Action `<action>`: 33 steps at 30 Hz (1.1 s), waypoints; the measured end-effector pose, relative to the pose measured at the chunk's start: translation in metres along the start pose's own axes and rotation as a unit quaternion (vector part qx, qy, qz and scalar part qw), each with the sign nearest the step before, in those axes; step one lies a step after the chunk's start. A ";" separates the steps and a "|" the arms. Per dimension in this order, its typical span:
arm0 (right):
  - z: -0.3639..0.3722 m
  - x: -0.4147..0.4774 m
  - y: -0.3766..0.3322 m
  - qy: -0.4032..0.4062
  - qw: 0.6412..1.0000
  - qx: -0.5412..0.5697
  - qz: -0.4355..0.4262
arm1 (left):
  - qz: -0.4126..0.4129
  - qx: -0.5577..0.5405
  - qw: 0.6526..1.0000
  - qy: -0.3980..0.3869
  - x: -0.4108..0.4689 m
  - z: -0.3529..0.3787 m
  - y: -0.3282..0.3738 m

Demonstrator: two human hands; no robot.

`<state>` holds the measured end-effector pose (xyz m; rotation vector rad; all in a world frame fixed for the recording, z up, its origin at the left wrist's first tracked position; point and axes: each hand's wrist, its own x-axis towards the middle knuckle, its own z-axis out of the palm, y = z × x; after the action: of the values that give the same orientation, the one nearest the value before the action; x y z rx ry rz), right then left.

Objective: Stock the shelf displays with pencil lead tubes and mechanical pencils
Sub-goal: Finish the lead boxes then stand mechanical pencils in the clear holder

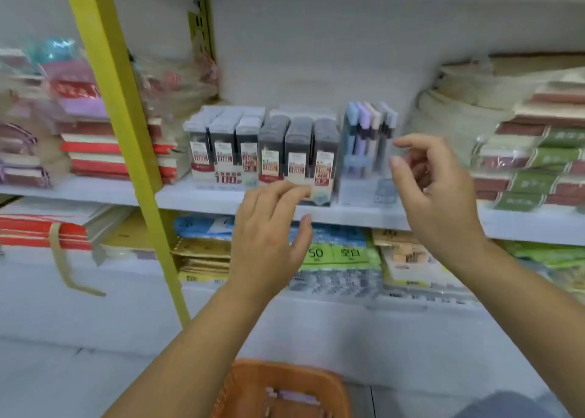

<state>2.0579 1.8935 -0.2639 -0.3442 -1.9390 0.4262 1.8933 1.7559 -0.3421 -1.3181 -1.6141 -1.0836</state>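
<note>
Clear plastic case of pastel mechanical pencils (368,151) stands on the white shelf (202,196) beside the tray of dark pencil lead tubes (297,151), labels facing out for shoppers. The left hand (269,237), loosely curled, is at the tray's front. The right hand (433,189), fingers spread, is beside the case. Neither holds anything; they are apparently squaring the row.

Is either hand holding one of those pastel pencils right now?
No: the left hand and right hand both hold nothing, and the pastel mechanical pencils stand in their clear plastic display box on the white shelf.
</note>
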 end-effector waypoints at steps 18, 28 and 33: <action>0.187 -0.445 0.124 -0.415 0.685 -0.076 0.594 | -0.544 -0.038 0.546 -0.636 -0.433 0.038 -0.060; 0.228 -0.483 0.145 -0.311 0.670 -0.141 0.659 | -0.554 -0.028 0.553 -0.622 -0.469 0.068 -0.066; 0.228 -0.485 0.152 -0.345 0.670 -0.141 0.642 | -0.522 -0.021 0.573 -0.632 -0.471 0.067 -0.065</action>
<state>2.0430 1.7915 -0.8114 -2.0650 -2.1590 1.2998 1.9042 1.6579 -0.8126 -1.0644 -3.8044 -0.5745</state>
